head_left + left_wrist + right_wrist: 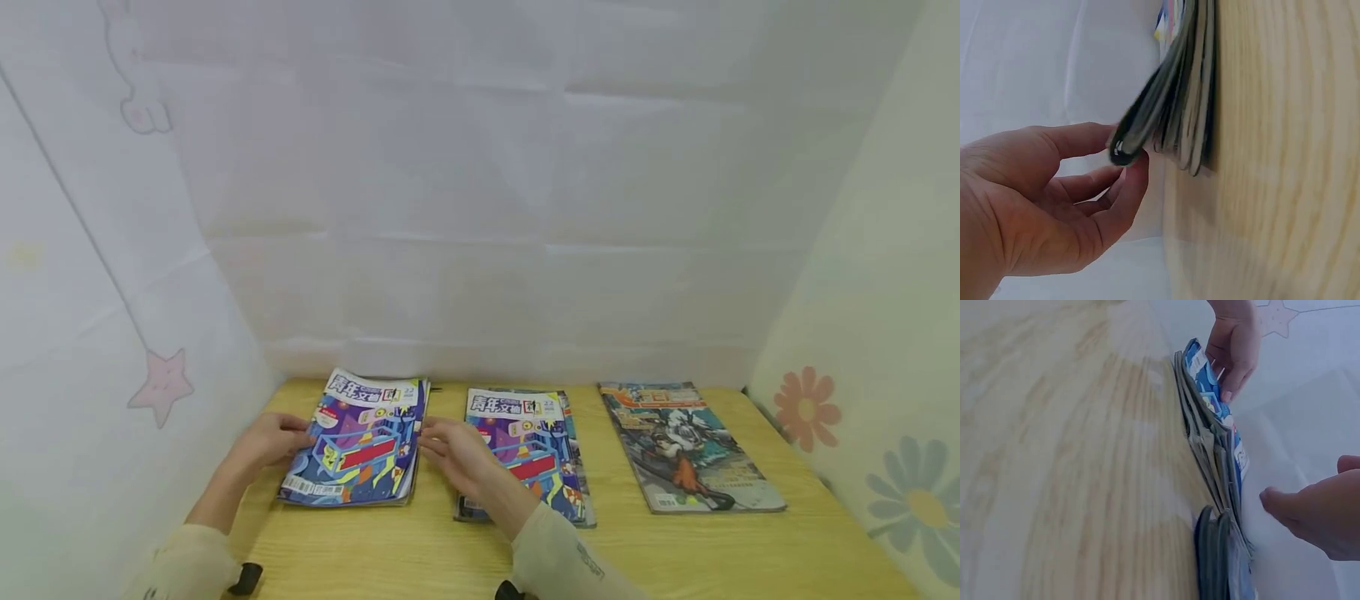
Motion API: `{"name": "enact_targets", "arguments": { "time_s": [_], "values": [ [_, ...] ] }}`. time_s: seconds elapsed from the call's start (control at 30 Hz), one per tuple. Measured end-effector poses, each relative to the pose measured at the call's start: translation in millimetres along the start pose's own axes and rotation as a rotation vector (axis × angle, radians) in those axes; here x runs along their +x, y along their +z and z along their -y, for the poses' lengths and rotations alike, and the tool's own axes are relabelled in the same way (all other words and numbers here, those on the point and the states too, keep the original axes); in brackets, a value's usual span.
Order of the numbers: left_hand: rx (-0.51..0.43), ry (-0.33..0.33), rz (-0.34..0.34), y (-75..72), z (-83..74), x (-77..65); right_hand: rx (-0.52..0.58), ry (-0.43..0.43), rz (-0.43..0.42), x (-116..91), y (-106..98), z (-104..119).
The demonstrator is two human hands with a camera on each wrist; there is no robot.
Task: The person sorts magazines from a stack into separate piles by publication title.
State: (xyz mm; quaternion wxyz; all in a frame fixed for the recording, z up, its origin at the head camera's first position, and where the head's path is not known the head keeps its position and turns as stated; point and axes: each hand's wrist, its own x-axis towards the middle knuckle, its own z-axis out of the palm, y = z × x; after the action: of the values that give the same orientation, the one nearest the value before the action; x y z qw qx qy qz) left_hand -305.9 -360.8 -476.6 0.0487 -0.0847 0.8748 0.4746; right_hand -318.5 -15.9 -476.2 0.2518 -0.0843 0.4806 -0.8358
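Two hands flank the magazine stack; lower covers hidden.

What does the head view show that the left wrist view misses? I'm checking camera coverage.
Only the head view shows the right hand, the middle magazine and the right magazine. Only the left wrist view shows the stack's layered edges close up, fingertips under the top one. Both show the left hand, the left stack and the wooden table.
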Motion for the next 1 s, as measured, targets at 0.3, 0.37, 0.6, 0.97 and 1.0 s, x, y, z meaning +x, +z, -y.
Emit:
{"name": "enact_targets", "arguments": {
  "time_s": [0.3, 0.37, 0.6, 0.97, 1.0],
  "values": [
    [0.134, 0.058, -0.032, 1.5, -21.9, -19.2, 0.034, -0.045, 0.051, -21, -9, 20],
    [0.127, 0.076, -0.01, 3.8, -27.3, -20.1, 0.007, -0.056, 0.05, -27, -12, 28],
    [0.1, 0.185, 0.09, 23.7, -65.9, -36.3, -0.144, -0.136, 0.015, -48, -34, 49],
    [0.134, 0.312, 0.167, 61.6, -99.9, -54.1, -0.415, -0.218, -0.033, -79, -65, 73],
    [0.133, 0.325, 0.179, 65.2, -101.6, -55.3, -0.437, -0.221, -0.043, -80, -68, 74]
  ]
}}
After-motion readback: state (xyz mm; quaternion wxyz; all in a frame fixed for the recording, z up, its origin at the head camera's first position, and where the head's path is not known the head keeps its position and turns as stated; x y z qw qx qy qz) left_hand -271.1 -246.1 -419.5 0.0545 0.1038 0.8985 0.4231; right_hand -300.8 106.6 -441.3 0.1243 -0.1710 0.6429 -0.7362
